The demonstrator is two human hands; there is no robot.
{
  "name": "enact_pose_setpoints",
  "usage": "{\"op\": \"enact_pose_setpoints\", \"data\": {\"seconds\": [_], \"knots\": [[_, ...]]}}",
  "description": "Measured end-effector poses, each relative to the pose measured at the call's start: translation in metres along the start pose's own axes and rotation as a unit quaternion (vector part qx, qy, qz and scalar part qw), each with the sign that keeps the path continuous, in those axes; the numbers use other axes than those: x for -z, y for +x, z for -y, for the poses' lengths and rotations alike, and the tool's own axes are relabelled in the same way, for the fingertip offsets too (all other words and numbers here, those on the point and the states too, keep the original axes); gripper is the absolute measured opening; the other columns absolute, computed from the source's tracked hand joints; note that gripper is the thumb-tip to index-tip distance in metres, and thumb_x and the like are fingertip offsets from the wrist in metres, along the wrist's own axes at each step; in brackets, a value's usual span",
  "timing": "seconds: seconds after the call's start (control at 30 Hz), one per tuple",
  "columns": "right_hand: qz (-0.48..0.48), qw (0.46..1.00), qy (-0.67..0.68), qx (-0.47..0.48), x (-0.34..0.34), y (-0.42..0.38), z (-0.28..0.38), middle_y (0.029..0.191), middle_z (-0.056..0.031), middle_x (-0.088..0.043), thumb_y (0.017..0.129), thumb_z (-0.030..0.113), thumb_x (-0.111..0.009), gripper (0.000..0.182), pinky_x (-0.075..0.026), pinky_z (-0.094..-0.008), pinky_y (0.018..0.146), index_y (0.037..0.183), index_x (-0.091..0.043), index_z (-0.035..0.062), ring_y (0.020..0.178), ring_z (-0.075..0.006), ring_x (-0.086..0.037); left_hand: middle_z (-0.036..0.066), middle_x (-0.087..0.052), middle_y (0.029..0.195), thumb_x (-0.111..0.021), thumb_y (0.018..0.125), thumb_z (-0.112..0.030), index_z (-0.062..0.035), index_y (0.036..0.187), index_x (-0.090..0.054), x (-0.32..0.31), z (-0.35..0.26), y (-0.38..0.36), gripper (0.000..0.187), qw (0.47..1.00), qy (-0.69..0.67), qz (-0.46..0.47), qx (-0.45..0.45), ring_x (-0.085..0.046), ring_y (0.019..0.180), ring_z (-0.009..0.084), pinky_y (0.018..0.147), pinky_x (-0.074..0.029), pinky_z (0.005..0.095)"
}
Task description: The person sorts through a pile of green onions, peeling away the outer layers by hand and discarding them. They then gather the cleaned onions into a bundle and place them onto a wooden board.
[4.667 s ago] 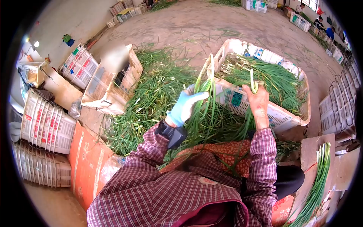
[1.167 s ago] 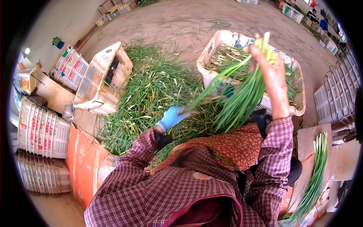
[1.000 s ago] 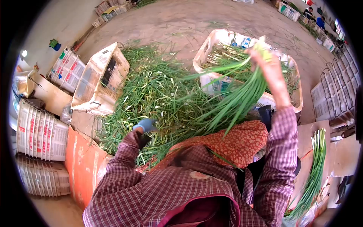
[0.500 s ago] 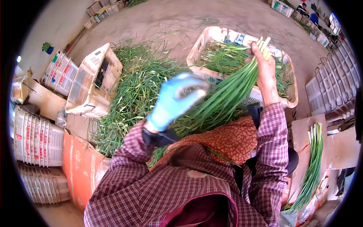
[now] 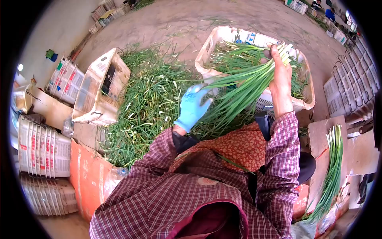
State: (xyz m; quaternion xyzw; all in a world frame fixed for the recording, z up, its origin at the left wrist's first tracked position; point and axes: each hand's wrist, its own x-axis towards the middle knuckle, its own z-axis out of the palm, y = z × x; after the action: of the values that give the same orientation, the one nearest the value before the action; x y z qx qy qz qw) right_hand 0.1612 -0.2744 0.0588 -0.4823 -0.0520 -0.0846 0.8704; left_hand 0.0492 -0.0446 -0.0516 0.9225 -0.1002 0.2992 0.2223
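Note:
My bare right hand (image 5: 281, 81) is closed around the pale stalk ends of a bunch of chives (image 5: 248, 89). Its long green leaves fan out to the left and down towards my lap. My left hand (image 5: 192, 105), in a blue glove, is at the leaf tips with thumb and fingers apart; whether the fingertips touch the leaves is hard to tell. Behind the bunch stands a white plastic crate (image 5: 207, 55) with more green leaves in it. Another bundle of chives (image 5: 334, 159) lies on a board at my right.
Loose green leaves (image 5: 147, 107) cover the floor at front left. An upright crate (image 5: 89, 93) stands beside them. Stacked crates (image 5: 41, 147) are at far left, more stacked crates (image 5: 346, 87) at right. Two people sit far off at top right.
My left hand has swung from a blurred, curled pose to a more open one near the leaf tips. The bunch in my right hand has fanned wider to the left.

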Motion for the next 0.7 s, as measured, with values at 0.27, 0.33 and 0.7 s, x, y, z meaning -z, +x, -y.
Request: {"op": "enact_pose_setpoints", "data": {"seconds": [0.27, 0.33, 0.7], "knots": [[0.025, 0.997, -0.073, 0.013, 0.027, -0.007, 0.011, 0.087, -0.001, -0.064, 0.09, 0.025, -0.066, 0.026, -0.05, -0.0236, 0.06, 0.107, -0.066, 0.005, 0.069, -0.01, -0.059, 0.015, -0.063, 0.117, -0.068, 0.081, -0.04, -0.0172, 0.118, -0.064, 0.063, 0.13, -0.033, 0.044, 0.858, 0.172, 0.401, 0.271, -0.061, 0.105, 0.0324, 0.091, -0.047, 0.0367], [0.067, 0.992, -0.108, 0.02, 0.028, -0.014, 0.002, 0.082, 0.0012, -0.063, 0.089, 0.028, -0.067, 0.027, -0.048, -0.0222, 0.057, 0.105, -0.068, 0.0058, 0.064, -0.0077, -0.057, 0.014, -0.064, 0.118, -0.069, 0.08, -0.041, -0.0123, 0.115, -0.066, 0.105, 0.117, -0.012, 0.045, 0.908, 0.124, 0.275, 0.29, -0.064, 0.101, 0.0304, 0.09, -0.048, 0.0349], [0.187, 0.98, 0.004, -0.064, -0.051, -0.068, -0.01, 0.082, 0.0011, -0.065, 0.087, 0.018, -0.069, 0.021, -0.048, -0.0213, 0.054, 0.102, -0.066, 0.0036, 0.063, -0.006, -0.058, 0.02, -0.033, 0.145, -0.08, 0.072, -0.024, 0.0054, 0.145, -0.019, 0.053, -0.067, 0.086, 0.1, 0.843, -0.503, 0.189, -0.012, -0.033, 0.134, 0.0253, 0.111, -0.026, 0.0351]]}}
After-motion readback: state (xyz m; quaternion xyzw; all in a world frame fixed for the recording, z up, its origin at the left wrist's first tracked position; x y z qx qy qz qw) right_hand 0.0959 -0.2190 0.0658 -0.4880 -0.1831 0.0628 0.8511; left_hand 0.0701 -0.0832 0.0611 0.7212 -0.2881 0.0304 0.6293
